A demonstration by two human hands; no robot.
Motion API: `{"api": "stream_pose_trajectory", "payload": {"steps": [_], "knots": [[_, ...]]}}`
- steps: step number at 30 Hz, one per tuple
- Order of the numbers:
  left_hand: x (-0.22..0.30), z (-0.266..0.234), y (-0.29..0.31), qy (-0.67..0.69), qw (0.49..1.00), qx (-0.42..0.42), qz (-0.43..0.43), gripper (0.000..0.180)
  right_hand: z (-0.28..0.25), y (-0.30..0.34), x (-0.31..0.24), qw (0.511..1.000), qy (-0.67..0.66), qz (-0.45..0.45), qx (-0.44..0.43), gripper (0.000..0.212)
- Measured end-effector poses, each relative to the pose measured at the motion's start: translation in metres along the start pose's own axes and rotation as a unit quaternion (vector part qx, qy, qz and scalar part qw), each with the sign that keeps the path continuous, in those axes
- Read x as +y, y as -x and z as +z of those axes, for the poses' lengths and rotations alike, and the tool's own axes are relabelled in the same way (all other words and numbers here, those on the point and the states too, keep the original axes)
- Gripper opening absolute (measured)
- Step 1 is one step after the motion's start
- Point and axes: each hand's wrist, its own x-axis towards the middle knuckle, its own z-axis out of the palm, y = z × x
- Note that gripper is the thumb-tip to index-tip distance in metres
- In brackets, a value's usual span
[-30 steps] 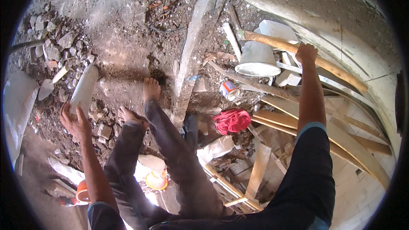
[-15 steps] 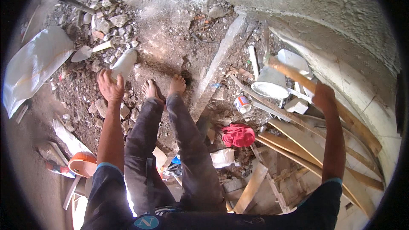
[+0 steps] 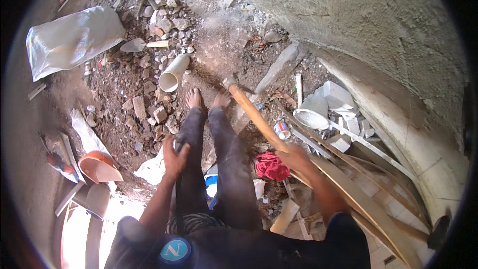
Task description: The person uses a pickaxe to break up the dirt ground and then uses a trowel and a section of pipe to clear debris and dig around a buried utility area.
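My right hand (image 3: pixel 295 160) grips the wooden handle of a pickaxe (image 3: pixel 256 114). Its metal head rests low near my bare feet, pointing away from me; dust blurs the ground beyond, and the blade is mostly hidden. My left hand (image 3: pixel 174 158) hangs by my left thigh, with thumb and fingers apart and nothing visible in it. A hollow white pipe (image 3: pixel 175 72) lies on the rubble just left of my feet, its open end facing me. Beyond the pipe, a trowel (image 3: pixel 144 45) with a pale handle lies among stones.
A white sack (image 3: pixel 74 40) lies at the far left. An orange bowl-like container (image 3: pixel 99 167) sits at near left. Planks (image 3: pixel 368 209), a red cloth (image 3: pixel 272 165), a tin can (image 3: pixel 282 130) and a white bucket (image 3: pixel 312 110) lie right, beside the rough wall (image 3: pixel 378 35).
The pickaxe head has swung down and left from the right side to the ground by my feet. My left hand has drawn back from the pipe to my thigh. The view has shifted.
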Motion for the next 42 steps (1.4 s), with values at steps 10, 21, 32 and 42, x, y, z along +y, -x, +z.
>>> {"api": "stream_pose_trajectory", "payload": {"steps": [10, 21, 32, 42], "knots": [[0.119, -0.017, 0.092, 0.347, 0.844, -0.387, -0.13, 0.058, 0.003, 0.041, -0.142, 0.948, -0.317, 0.023, -0.014, 0.038], [0.16, 0.004, 0.062, 0.609, 0.646, -0.443, -0.12, 0.06, -0.058, 0.033, -0.229, 0.939, -0.161, -0.163, 0.256, 0.038], [0.299, -0.113, -0.099, 0.697, 0.717, -0.002, -0.008, 0.036, -0.131, 0.07, -0.219, 0.835, -0.134, -0.397, 0.357, 0.038], [0.338, -0.034, -0.132, 0.723, 0.663, 0.179, 0.071, 0.026, -0.164, -0.045, -0.126, 0.827, -0.081, -0.431, 0.35, 0.029]]}}
